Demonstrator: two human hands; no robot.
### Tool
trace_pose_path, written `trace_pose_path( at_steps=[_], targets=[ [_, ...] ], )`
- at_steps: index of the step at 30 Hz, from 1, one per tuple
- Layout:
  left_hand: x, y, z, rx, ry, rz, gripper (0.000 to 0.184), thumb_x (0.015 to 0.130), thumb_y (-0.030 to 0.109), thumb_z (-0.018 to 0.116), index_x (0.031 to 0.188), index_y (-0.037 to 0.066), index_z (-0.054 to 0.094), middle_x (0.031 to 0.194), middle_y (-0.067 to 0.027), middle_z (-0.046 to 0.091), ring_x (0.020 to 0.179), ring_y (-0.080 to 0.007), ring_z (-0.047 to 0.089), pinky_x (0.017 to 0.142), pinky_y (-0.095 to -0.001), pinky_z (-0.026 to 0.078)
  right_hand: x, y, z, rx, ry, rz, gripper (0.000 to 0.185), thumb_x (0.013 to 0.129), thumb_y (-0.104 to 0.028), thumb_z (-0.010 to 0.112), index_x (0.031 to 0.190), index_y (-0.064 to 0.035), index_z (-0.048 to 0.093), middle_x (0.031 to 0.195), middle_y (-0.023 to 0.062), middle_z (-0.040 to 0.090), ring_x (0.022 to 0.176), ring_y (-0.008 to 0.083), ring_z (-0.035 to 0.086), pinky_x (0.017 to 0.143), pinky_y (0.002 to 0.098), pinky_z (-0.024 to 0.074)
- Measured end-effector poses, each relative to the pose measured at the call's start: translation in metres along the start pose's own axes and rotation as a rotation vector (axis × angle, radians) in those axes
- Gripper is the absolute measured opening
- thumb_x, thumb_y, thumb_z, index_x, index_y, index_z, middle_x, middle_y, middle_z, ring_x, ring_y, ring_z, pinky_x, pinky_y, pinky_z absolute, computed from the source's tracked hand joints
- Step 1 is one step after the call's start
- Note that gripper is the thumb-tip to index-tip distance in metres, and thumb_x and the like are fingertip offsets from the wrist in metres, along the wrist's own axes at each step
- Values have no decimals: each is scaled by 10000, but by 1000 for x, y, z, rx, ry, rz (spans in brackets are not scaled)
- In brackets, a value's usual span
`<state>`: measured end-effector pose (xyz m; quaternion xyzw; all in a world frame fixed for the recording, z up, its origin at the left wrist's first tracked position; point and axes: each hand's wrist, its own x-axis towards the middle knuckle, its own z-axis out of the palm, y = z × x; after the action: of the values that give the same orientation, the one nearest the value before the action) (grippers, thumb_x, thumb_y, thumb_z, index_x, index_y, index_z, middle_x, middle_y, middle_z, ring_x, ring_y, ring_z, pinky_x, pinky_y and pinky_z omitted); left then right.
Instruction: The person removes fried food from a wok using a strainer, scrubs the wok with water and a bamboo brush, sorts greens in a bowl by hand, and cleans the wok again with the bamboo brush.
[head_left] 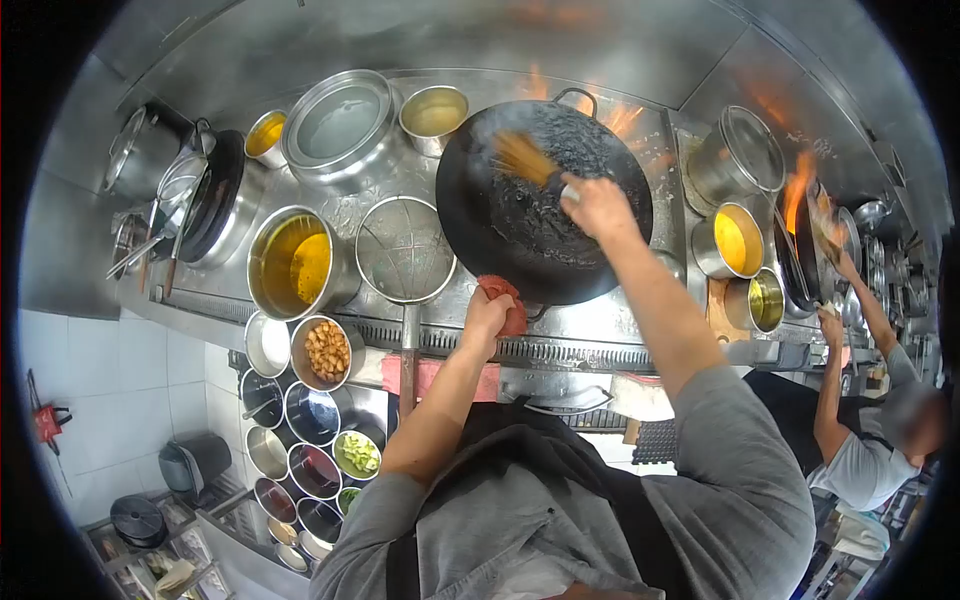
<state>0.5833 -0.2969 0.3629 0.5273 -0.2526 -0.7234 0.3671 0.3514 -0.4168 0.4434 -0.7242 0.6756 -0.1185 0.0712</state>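
My right hand (598, 207) is closed round the dark handle end of a bamboo brush (524, 158), whose bristles rest over the left part of a large black wok (560, 225). Water or foam glistens on the wok's inside and steam rises at its left. Below the wok's lower left rim, my left hand (487, 315) is closed on a folded red cloth (508, 305). A round mesh strainer (405, 250) lies just left of that hand, its handle pointing toward me. Flames show behind the wok.
Metal pots with yellow liquid (312, 268) stand left of the strainer. A bowl of brown chunks (328, 352) sits among several containers at lower left. A lidded pot (345, 122) is at the back. On the right, a co-worker (875, 445) works at another wok with tall flames.
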Motion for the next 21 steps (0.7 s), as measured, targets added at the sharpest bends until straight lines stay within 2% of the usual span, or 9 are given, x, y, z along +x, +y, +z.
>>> trace_pose_path(
  at_steps=[3,6,7,9,11,13,15,18,21],
  targets=[
    [12,0,1,6,5,19,255,767,34,552,1022,15,551,929,-101,594,786,-212,611,654,-344,523,-44,-6,7,303,8,21,438,785,-267,695,1206,-157,649,1036,215,663,970,400,625,881,453,496],
    [15,-13,-5,-7,9,28,263,770,30,537,1033,28,535,922,-111,586,771,-236,616,630,-388,541,-104,21,-19,353,-109,-83,439,784,-276,694,1198,-137,652,1009,199,679,963,389,636,869,440,496],
    [18,-14,-5,-28,-11,48,261,773,16,516,1033,38,524,899,-119,580,751,-260,620,600,-431,559,-119,36,-31,276,-136,-64,440,783,-279,694,1200,-147,655,985,194,687,934,375,652,861,432,504],
    [19,-15,-5,16,-16,98,244,774,23,521,1017,40,524,890,-122,578,736,-260,620,594,-428,560,-126,74,-39,148,-105,-69,415,795,-278,681,1194,-165,658,961,194,693,892,357,669,832,438,517],
    [23,-16,-7,40,-22,81,243,771,22,524,1014,39,526,883,-119,575,742,-258,621,606,-428,561,-108,99,-28,-32,75,157,438,812,-282,669,1236,-179,623,946,199,687,839,366,674,768,467,532],
    [11,2,-2,35,-41,45,254,765,6,521,1018,37,528,891,-113,577,760,-257,622,613,-433,565,-63,84,-1,-104,287,241,438,842,-280,646,1265,-189,582,952,199,672,775,371,673,688,480,542],
    [6,6,-1,30,-55,-5,273,759,-13,515,1028,32,531,909,-107,584,777,-251,623,627,-421,564,-13,50,40,-105,522,151,429,853,-268,647,1258,-148,573,908,160,632,774,361,655,669,460,547],
    [0,12,2,51,-9,27,298,761,-19,524,1056,28,528,929,-97,591,792,-241,625,649,-392,559,15,-23,68,84,438,115,398,856,-248,648,1232,-130,597,918,159,625,791,358,654,704,445,547],
    [5,5,2,64,15,40,317,768,-12,533,1082,31,522,947,-87,592,801,-230,624,661,-383,558,9,-26,59,218,469,-1,424,821,-261,691,1226,-161,612,1018,153,668,857,361,663,767,436,543]
  ],
)
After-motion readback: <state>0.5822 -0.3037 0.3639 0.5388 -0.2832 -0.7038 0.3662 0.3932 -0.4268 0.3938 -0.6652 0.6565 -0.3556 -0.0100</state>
